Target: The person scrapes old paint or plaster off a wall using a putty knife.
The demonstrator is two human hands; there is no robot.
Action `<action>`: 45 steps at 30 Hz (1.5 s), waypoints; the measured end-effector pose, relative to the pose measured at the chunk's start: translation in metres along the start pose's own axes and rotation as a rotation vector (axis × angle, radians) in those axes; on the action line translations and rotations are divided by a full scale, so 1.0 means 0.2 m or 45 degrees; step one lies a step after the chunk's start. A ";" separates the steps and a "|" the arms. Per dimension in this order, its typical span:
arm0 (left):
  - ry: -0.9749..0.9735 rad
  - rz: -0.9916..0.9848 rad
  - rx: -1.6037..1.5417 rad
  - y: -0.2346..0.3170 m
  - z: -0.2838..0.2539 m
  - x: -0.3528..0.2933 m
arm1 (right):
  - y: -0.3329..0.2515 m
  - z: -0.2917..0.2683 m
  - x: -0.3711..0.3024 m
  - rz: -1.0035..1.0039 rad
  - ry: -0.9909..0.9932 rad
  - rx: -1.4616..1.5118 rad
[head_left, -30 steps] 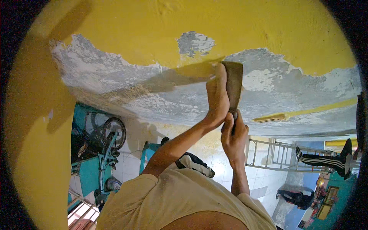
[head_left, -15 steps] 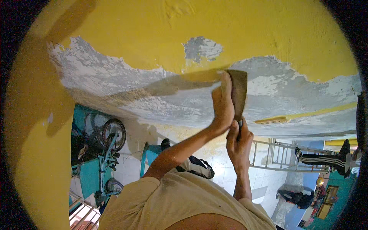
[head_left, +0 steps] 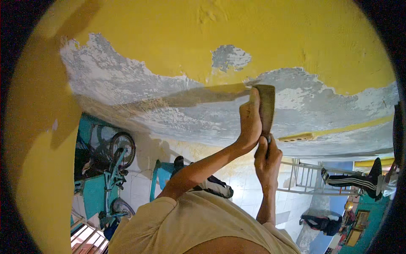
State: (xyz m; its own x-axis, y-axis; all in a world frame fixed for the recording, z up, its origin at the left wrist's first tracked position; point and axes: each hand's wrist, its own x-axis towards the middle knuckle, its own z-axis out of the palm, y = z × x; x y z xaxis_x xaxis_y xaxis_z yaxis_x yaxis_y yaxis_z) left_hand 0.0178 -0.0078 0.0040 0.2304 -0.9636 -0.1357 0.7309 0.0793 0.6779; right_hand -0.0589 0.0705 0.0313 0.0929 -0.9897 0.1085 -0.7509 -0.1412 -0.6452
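A broad-bladed paint scraper (head_left: 268, 106) points up against the wall, its wide edge by the border between yellow paint (head_left: 160, 34) and a stripped grey-white band (head_left: 122, 82). My right hand (head_left: 267, 158) is closed round the handle below the blade. My left hand (head_left: 250, 122) is pressed along the blade's left side, with its fingers partly hidden behind the metal. Above the scraper, a small bare patch (head_left: 231, 58) shows within the yellow. Whether the edge touches the wall, I cannot tell.
Bicycles (head_left: 114, 178) stand low on the left, near a blue-green chair (head_left: 159, 178). To the right is a metal ladder (head_left: 308, 178), with a person's leg in dark striped trousers (head_left: 353, 181) on it. A yellow strip (head_left: 334, 130) crosses the stripped surface.
Both hands and the scraper have drawn slightly back, downward in the picture, from the yellow paint's edge. The whole view has shifted a little. My grip looks the same.
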 end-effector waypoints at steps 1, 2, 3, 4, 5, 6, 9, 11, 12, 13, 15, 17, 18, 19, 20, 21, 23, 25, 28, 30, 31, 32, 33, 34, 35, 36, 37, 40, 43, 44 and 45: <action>0.041 0.000 -0.029 0.07 0.00 -0.02 | -0.04 0.04 0.00 -0.072 0.037 0.071; 0.083 -0.001 -0.057 0.12 -0.01 -0.03 | -0.06 0.06 0.00 -0.143 0.075 0.141; -0.007 0.019 -0.073 0.15 -0.04 -0.05 | -0.08 0.06 -0.01 -0.099 0.017 0.156; 0.002 0.021 -0.070 0.12 -0.05 -0.04 | -0.07 0.05 -0.02 -0.099 0.009 0.159; 0.025 0.031 0.039 0.06 -0.07 -0.03 | -0.06 0.04 -0.04 -0.062 0.010 0.152; 0.037 0.035 0.147 0.01 -0.06 -0.02 | -0.04 0.01 -0.05 -0.020 0.023 0.141; 0.033 0.033 -0.002 0.00 -0.03 0.01 | -0.02 0.05 0.02 -0.087 0.041 0.115; -0.010 0.080 -0.109 0.12 -0.04 -0.01 | -0.05 0.07 0.00 -0.149 0.055 0.125; -0.003 0.081 -0.106 0.12 -0.04 -0.02 | -0.04 0.07 -0.01 -0.148 0.048 0.129; 0.028 0.066 -0.033 0.10 -0.04 -0.03 | -0.03 0.05 -0.03 -0.152 0.043 0.099; 0.056 0.012 0.105 0.05 -0.04 -0.05 | -0.02 0.00 -0.06 0.052 -0.033 0.064; 0.046 0.033 0.015 0.05 -0.05 0.01 | -0.06 0.05 0.00 -0.053 0.028 0.107; 0.057 0.032 -0.070 0.10 -0.05 -0.02 | -0.07 0.08 0.00 -0.136 0.069 0.151; 0.070 0.001 -0.098 0.18 -0.03 -0.03 | -0.10 0.08 0.02 -0.198 0.087 0.132; 0.034 -0.003 -0.085 0.20 -0.03 -0.03 | -0.11 0.06 0.03 -0.113 0.003 0.120; 0.058 0.006 -0.053 0.20 -0.03 -0.04 | -0.10 0.06 0.02 -0.165 0.025 0.148; 0.058 -0.037 0.073 0.11 -0.08 -0.02 | -0.09 0.06 -0.01 -0.132 0.018 0.156; -0.029 0.046 0.103 0.03 -0.05 -0.04 | -0.04 0.04 -0.04 -0.010 0.015 0.134; 0.075 0.073 -0.058 0.16 -0.04 -0.02 | -0.09 0.09 0.02 -0.203 0.052 0.153; 0.077 0.068 -0.126 0.25 -0.04 -0.03 | -0.11 0.08 0.00 -0.218 0.025 0.051; 0.082 0.146 0.014 0.16 -0.07 0.01 | -0.12 0.08 0.00 -0.191 0.045 0.093; 0.088 0.223 0.152 0.05 -0.09 0.04 | -0.12 0.06 -0.01 -0.163 0.065 0.134; 0.029 0.266 0.305 0.03 -0.06 -0.01 | -0.08 0.04 -0.03 -0.112 0.058 0.082; 0.022 0.102 0.091 0.05 -0.03 -0.05 | -0.06 0.06 -0.02 -0.121 0.053 0.082; 0.061 0.087 0.108 0.04 -0.05 -0.01 | -0.05 0.07 -0.01 -0.108 0.046 0.108; 0.091 0.051 0.124 0.03 -0.07 0.01 | -0.06 0.08 -0.02 -0.075 0.045 0.128; 0.055 0.109 0.021 0.15 -0.05 -0.02 | -0.12 0.08 0.00 -0.118 0.042 0.102; -0.041 0.087 0.020 0.13 -0.07 -0.01 | -0.10 0.07 -0.03 -0.048 0.015 0.113; 0.038 0.048 0.097 0.07 -0.08 -0.03 | -0.08 0.07 -0.04 -0.002 0.018 0.120; 0.035 0.052 0.100 0.07 -0.09 -0.01 | -0.08 0.10 -0.01 -0.058 -0.003 0.135; 0.026 0.080 0.063 0.13 -0.08 -0.01 | -0.09 0.10 -0.01 -0.081 -0.009 0.149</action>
State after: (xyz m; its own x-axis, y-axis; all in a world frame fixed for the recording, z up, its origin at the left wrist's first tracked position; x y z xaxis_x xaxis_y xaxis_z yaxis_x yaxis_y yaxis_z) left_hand 0.0475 0.0006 0.0108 0.2882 -0.9517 -0.1060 0.6822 0.1263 0.7202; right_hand -0.0323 0.0737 0.0281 0.1428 -0.9788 0.1466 -0.6618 -0.2046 -0.7213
